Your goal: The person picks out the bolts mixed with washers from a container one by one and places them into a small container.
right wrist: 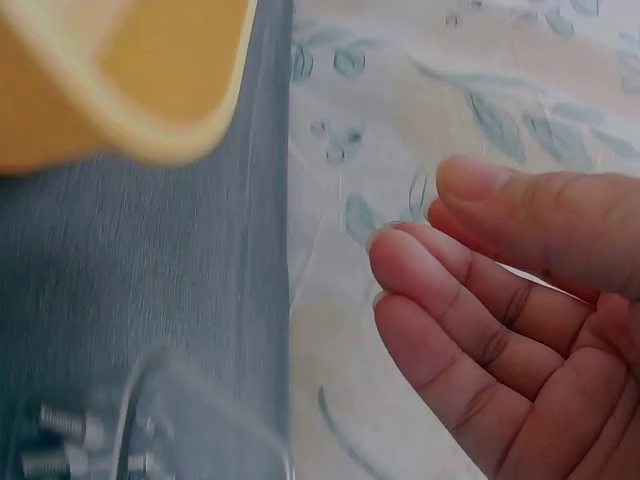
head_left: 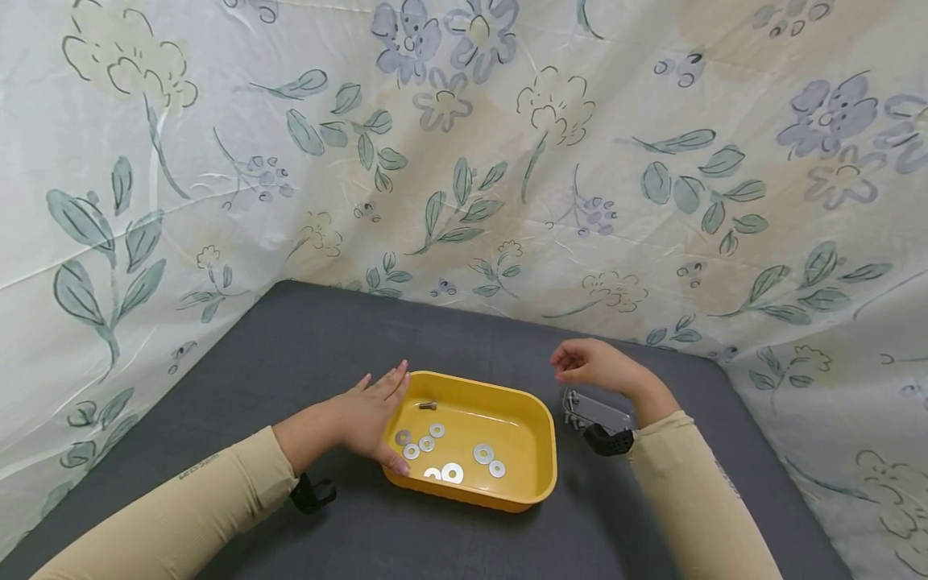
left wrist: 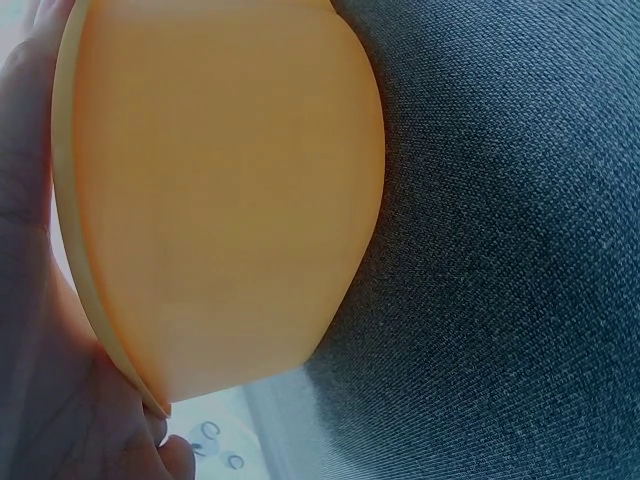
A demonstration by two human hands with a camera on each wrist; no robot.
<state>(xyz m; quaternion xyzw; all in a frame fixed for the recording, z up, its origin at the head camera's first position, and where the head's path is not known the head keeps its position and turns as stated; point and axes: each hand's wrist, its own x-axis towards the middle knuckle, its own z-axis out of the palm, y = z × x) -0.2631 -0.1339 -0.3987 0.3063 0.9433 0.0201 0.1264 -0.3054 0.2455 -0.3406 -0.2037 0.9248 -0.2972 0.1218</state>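
My left hand [head_left: 362,419] rests on the left end of a yellow plastic tray [head_left: 542,419], fingers spread along the rim and thumb over the near corner. Several flat metal washers [head_left: 453,473] lie on the tray floor, with one small bolt [head_left: 428,406] near the back left. Above a clear plastic box [head_left: 612,413], past the tray's right end, hovers my right hand [head_left: 598,366]. Its fingers bend loosely, and nothing shows between thumb and fingertips in the right wrist view. Bolts [right wrist: 70,445] lie in the clear box, partly cut off in that view.
A dark grey cloth [head_left: 348,330] covers the table. Behind and at both sides hangs a pale floral curtain [head_left: 464,201], meeting the table's far edge. Black straps [head_left: 607,441] circle the wrists.
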